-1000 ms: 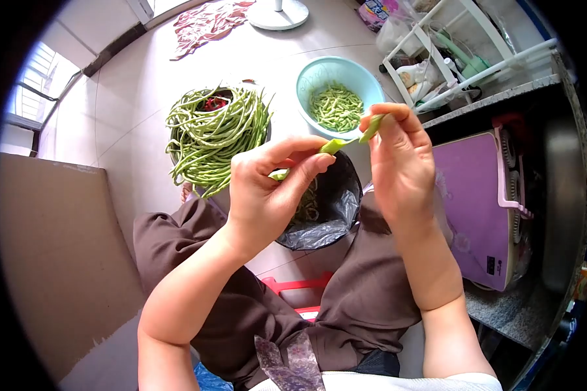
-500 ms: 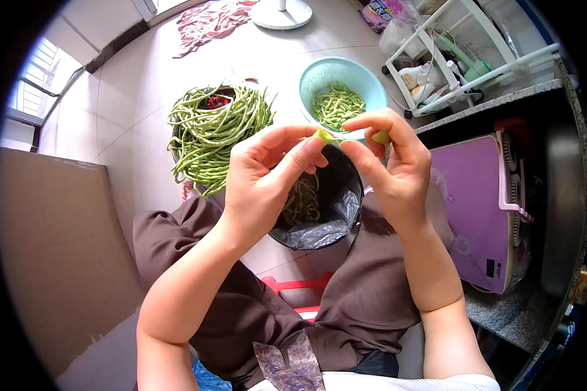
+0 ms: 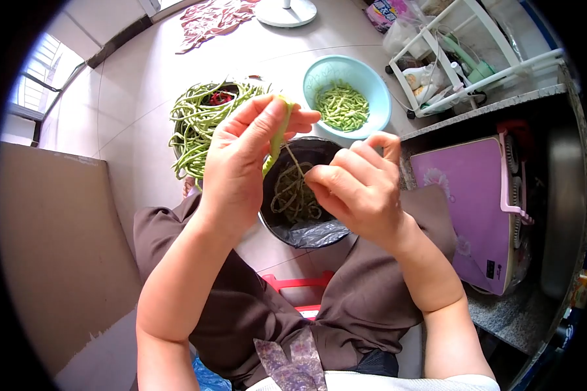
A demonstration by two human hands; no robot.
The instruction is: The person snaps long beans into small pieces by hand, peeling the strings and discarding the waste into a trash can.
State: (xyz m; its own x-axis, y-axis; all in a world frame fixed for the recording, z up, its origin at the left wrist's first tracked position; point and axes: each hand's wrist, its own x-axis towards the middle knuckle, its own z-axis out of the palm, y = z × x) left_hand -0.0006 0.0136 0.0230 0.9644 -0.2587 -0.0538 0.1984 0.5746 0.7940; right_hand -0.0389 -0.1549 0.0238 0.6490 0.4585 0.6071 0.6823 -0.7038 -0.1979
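Observation:
My left hand (image 3: 238,146) is closed on a green long bean (image 3: 278,135), its tip between thumb and fingers. A thin pale string (image 3: 296,161) runs from the bean down to my right hand (image 3: 359,186), which pinches its other end. Both hands are above a black bin (image 3: 316,233) lined with a plastic bag, with stringy scraps (image 3: 297,195) inside. Beyond my left hand lies a heap of whole long beans (image 3: 192,120), partly hidden by that hand. A light blue basin (image 3: 316,73) farther off holds short cut bean pieces (image 3: 343,107).
A purple appliance (image 3: 463,208) stands on a shelf at the right. Behind it is a white wheeled rack (image 3: 447,65) with bottles. A brown panel (image 3: 52,228) rises at the left, and a red stool (image 3: 300,283) shows between my knees. A cloth (image 3: 215,23) lies on the floor.
My hands have drawn apart. The left has risen and moved left with the bean, while the right has come down and left, with the string now stretched between them.

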